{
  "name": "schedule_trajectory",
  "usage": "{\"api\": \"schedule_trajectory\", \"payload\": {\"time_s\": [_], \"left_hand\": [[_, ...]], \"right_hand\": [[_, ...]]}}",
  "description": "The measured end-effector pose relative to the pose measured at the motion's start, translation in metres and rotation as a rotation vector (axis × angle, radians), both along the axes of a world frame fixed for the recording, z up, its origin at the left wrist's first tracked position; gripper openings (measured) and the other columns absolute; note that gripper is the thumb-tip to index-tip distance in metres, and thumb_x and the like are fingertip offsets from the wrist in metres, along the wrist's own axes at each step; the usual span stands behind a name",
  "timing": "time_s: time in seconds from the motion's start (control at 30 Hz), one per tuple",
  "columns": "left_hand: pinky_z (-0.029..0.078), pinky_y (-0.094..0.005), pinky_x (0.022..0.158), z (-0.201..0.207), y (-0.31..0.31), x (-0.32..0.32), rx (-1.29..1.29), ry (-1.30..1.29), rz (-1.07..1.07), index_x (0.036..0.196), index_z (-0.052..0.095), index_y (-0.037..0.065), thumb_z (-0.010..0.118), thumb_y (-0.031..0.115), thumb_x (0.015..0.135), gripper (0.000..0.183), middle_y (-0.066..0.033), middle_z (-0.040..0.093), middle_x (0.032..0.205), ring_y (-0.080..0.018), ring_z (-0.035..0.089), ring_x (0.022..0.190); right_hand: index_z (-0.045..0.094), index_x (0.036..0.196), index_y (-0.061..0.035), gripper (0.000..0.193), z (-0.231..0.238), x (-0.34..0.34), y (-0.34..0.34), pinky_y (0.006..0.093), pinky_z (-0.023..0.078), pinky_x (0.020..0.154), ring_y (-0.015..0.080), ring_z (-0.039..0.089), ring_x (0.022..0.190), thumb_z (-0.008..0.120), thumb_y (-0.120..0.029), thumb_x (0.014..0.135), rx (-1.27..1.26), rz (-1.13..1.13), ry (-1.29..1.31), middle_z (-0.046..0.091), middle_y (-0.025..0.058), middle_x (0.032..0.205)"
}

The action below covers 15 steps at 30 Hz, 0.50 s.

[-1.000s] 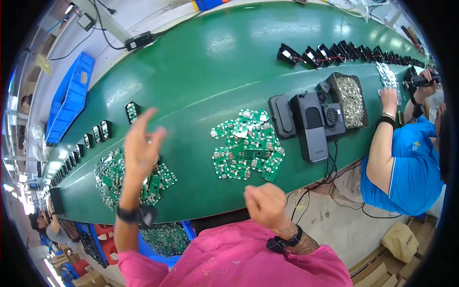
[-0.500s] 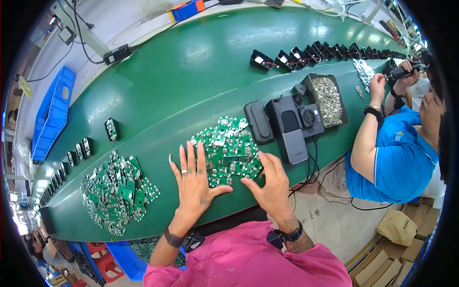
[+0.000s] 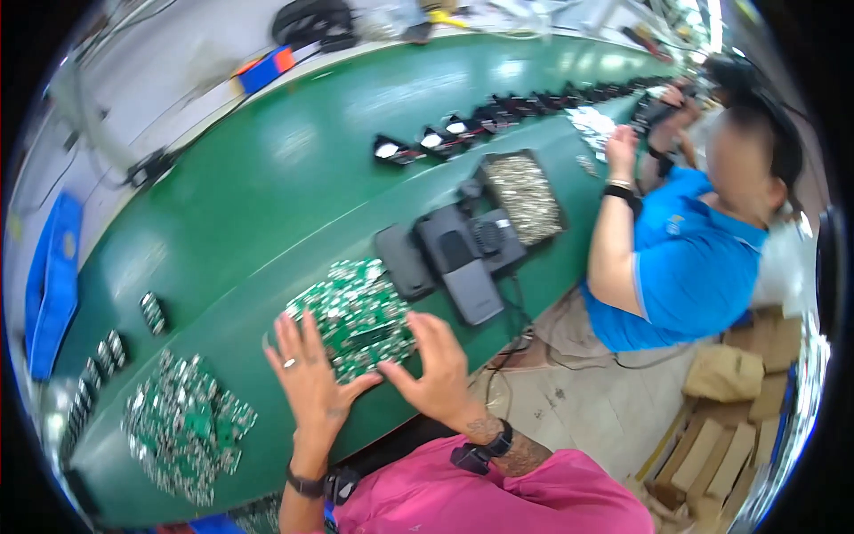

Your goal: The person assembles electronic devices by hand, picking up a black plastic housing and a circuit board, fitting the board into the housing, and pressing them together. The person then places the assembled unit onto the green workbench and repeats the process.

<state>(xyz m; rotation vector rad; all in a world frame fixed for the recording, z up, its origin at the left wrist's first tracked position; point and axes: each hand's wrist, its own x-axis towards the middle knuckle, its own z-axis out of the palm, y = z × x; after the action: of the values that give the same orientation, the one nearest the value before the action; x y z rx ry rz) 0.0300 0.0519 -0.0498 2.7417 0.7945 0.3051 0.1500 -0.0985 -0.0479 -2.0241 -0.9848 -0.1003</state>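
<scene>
1. Head view, lower centre: left hand (image 3: 313, 378) lies flat and spread, palm down, on the left edge of a heap of green circuit boards (image 3: 354, 318). It pinches nothing; the fingers are open, a ring shows on one.
2. Right hand (image 3: 436, 363) sits on the heap's right edge, fingers splayed and slightly curled, thumb pointing toward the left hand. It presses or cups, it does not clasp.
3. With one hand on each side, the hands look set to corral the loose boards and hold the heap together near the table's near edge.
4. The heap rests on the green table (image 3: 267, 178), centre frame, just left of a dark desktop machine (image 3: 458, 258) with its flat pad.
5. Beyond that machine stands a tray of small metal parts (image 3: 525, 198), within reach of both seats.
6. A second pile of boards (image 3: 182, 432) lies lower left, well apart from the hands. Small dark modules (image 3: 111, 351) line up left of it.
7. A row of black units (image 3: 480, 120) runs toward the upper right, where a co-worker in a blue shirt (image 3: 689, 267) has arms up at the table.
8. Hard to tell: whether any board is trapped under the palms; board details are blurred. The left pile is cut by the fisheye rim, and what the co-worker holds is too small to read.
</scene>
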Motion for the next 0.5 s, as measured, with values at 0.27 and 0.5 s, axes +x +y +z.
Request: {"api": "schedule_trajectory", "payload": {"time_s": [0.27,0.5], "left_hand": [[0.011,-0.0601,0.119,0.0018,0.0005,-0.0064,-0.096,-0.044,0.091,0.154,0.023,-0.002,0.078,0.065,0.064,0.125,-0.0244,0.023,0.161,-0.0393,0.018,0.15],[0.01,-0.0585,0.12,0.0021,0.0004,-0.0083,-0.197,-0.133,0.106,0.154,0.023,-0.002,0.08,0.05,0.073,0.111,-0.0232,0.024,0.16,-0.0396,0.018,0.15]], "right_hand": [[0.051,0.135,0.0027,0.069,-0.0065,-0.0051,0.0012,0.0418,0.05,0.095,0.0358,0.059,0.112,0.079,-0.029,0.08,0.027,0.016,0.007,0.056,0.0197,0.127],[0.047,0.137,0.005,0.069,-0.0042,-0.0066,-0.0004,0.0413,0.049,0.096,0.0361,0.057,0.114,0.076,-0.028,0.083,-0.021,0.021,-0.02,0.054,0.0199,0.128]]}}
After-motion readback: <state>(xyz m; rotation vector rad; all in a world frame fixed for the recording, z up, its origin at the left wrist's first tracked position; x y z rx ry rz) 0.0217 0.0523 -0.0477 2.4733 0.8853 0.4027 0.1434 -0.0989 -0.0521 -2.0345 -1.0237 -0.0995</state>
